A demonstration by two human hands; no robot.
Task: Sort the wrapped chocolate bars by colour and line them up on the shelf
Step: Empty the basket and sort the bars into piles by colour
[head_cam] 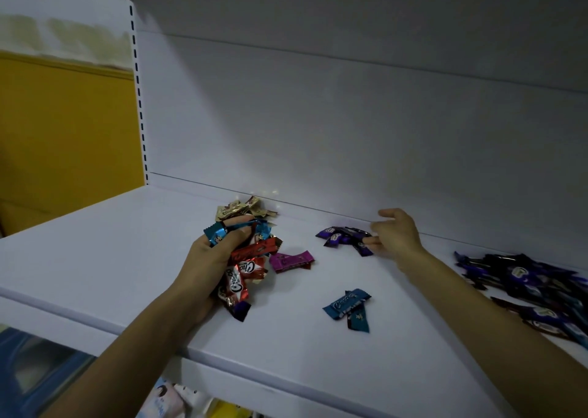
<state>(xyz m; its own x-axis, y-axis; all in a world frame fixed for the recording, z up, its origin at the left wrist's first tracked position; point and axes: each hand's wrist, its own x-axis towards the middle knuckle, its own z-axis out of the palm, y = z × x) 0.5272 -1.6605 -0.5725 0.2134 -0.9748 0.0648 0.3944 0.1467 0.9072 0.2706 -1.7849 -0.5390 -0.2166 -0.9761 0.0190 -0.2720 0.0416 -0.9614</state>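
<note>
- Your left hand (216,252) rests on the shelf (127,242), fingers (238,221) curled round a mixed bunch of bars (245,268).
- Your right hand (397,236) has fingers loosely spread, tips touching the purple bars (345,238).
- Blue bars (348,306) lie between your arms.

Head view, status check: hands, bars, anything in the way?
Left hand grips a mixed handful. Right hand fingers touch the purple bars, grip unclear. Blue pair lies apart in front; dark pile far right. Nothing blocks either hand.

mixed bars (245,258) bunched | purple bars (345,238) clustered rear | blue pair (348,306) front
</note>
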